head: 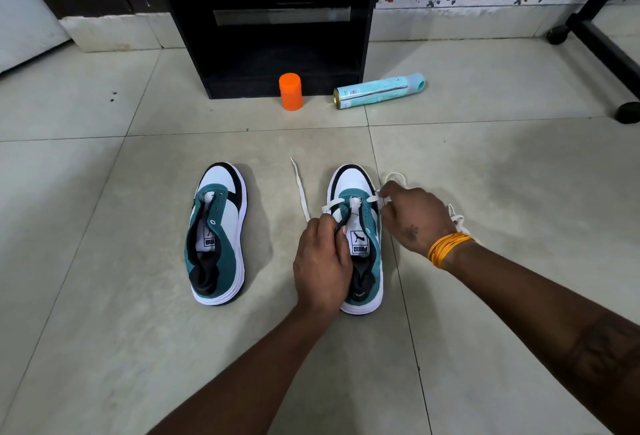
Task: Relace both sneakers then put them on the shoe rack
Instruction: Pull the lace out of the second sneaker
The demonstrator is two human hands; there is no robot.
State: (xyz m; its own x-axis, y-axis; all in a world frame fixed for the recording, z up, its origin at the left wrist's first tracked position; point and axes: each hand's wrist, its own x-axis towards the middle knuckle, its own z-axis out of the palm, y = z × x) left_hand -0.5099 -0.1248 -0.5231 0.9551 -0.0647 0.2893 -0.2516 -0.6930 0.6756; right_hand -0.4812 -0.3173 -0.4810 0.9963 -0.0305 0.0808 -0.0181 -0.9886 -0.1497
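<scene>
Two teal, white and black sneakers stand side by side on the tiled floor, toes pointing away from me. The left sneaker [216, 233] has no lace. The right sneaker [356, 192] has a white lace [300, 188] threaded through its front eyelets, with one end trailing on the floor to its left. My left hand [322, 264] grips the left side of that shoe's upper. My right hand [414, 216] pinches the lace at the shoe's right front eyelet; more lace loops on the floor behind it.
A black shelf unit [270, 18] stands straight ahead against the wall. In front of it are an upright orange container [291, 91] and a pale blue spray can [379, 90] lying on its side. A black wheeled frame [602, 43] is at the right.
</scene>
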